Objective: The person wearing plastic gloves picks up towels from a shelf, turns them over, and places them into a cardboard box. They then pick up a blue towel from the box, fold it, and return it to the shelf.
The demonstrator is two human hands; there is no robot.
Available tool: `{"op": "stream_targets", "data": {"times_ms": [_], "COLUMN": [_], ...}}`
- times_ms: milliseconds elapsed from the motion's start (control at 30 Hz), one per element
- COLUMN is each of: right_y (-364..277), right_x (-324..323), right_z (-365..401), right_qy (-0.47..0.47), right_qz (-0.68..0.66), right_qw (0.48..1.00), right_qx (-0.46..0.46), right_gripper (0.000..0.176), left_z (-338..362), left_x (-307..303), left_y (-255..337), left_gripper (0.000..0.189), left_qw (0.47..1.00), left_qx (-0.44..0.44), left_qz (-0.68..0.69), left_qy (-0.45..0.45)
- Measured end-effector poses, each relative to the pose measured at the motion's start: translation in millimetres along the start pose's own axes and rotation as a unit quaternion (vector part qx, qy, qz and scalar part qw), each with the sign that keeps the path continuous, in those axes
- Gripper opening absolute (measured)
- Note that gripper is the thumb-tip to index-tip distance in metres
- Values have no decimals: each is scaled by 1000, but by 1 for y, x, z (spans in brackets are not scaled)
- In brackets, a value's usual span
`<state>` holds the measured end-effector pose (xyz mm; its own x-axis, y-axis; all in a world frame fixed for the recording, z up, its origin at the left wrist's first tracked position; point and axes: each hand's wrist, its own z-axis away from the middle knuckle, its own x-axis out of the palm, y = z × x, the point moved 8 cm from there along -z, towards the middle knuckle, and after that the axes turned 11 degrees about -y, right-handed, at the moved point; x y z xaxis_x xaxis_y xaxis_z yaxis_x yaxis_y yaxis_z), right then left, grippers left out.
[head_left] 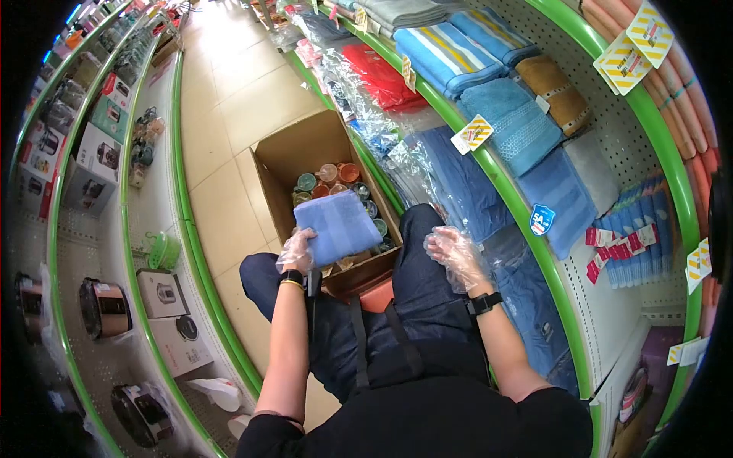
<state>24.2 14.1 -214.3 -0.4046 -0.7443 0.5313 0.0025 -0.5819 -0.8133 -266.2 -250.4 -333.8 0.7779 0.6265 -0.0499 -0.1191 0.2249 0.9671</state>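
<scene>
My left hand (pixel 296 252), in a clear plastic glove, grips the left edge of a folded blue towel (pixel 338 223). The towel is above an open cardboard box (pixel 294 139) that stands between my knees and holds several cups or jars (pixel 348 172); the towel hides part of them. Over my right knee is my right hand (pixel 455 253), also gloved, its fingers loosely bent and apart with nothing seen in them. Close by on the right, blue bagged clothing (pixel 466 177) lies on the low shelf. A blue folded towel (pixel 556 198) sits on the shelf above.
Green-edged shelves line both sides of a tiled aisle (pixel 229 122). To the right are striped towels (pixel 449 57), a teal towel (pixel 510 114), a brown towel (pixel 555 93) and tagged blue socks (pixel 637 237). Boxed appliances (pixel 99 164) and a rice cooker (pixel 104 308) stand left.
</scene>
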Motion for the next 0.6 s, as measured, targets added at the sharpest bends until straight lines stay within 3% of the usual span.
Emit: {"op": "stream_targets", "data": {"times_ms": [67,100,133,200,233,300,333,400,467,533,600], "right_y": [-8,-9,-10,-31,-48,-84,-106,-156,-206,-240,-246], "right_x": [3,2,0,20,39,68,80,92,69,42,4], "right_z": [6,7,8,20,26,42,51,75,108,154,189], "right_qy": [37,34,33,49,31,19,14,21,114,238,298], "right_qz": [28,29,29,68,98,127,149,171,252,225,221], "right_qw": [999,999,999,996,995,992,989,984,953,912,882], "right_qx": [11,15,19,11,13,16,8,-53,-125,-247,-289], "right_gripper": [32,32,31,32,32,32,31,26,27,28,27], "left_z": [16,19,0,-19,-15,8,3,8,23,16,23], "left_x": [12,10,-3,-23,-15,-4,-4,0,17,16,23], "left_y": [25,11,-60,-122,-108,-77,-86,-73,-39,-50,-20], "left_gripper": [36,37,31,24,24,16,18,30,39,40,37], "left_qw": [975,975,981,994,994,947,932,971,970,971,980], "left_qx": [-99,-167,-162,-28,-29,-66,-22,-59,-196,-184,-169], "left_qz": [-196,-71,19,98,99,284,355,227,132,128,74], "left_qy": [28,125,102,41,37,130,72,35,57,80,79]}}
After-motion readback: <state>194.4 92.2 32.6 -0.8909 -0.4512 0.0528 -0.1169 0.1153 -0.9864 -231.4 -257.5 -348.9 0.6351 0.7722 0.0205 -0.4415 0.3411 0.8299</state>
